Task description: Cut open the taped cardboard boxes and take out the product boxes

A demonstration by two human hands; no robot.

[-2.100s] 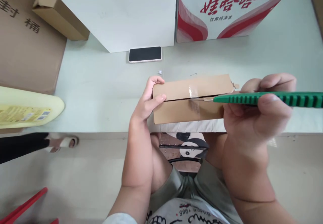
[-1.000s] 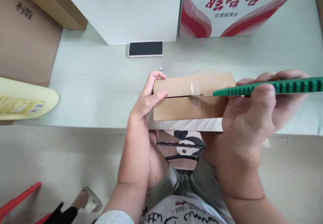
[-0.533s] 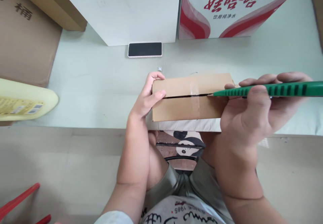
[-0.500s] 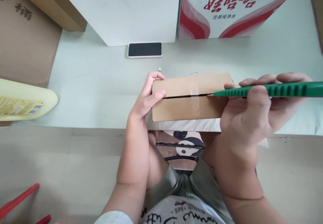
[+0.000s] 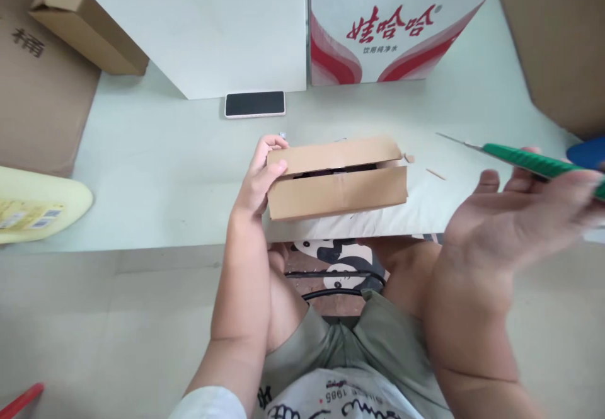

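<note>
A small brown cardboard box [image 5: 336,178] lies near the table's front edge. Its top flaps are parted along the middle seam, showing something dark inside. My left hand [image 5: 258,176] grips the box's left end, thumb on the front flap and fingers behind. My right hand [image 5: 515,214] is off to the right of the box, blurred, and holds a green ribbed utility knife [image 5: 529,160] with its thin blade pointing left, clear of the box.
A phone [image 5: 255,104] lies face up behind the box. A white carton [image 5: 198,22], a red-and-white carton [image 5: 392,16] and brown cartons [image 5: 42,91] [image 5: 558,41] ring the pale table [image 5: 155,173]. A yellow pack [image 5: 33,205] sits at left, a blue object [image 5: 586,153] at right.
The knife has left the box's seam and swung away to the right with my right hand. The box flaps now gape apart. My left hand stays on the box's left end.
</note>
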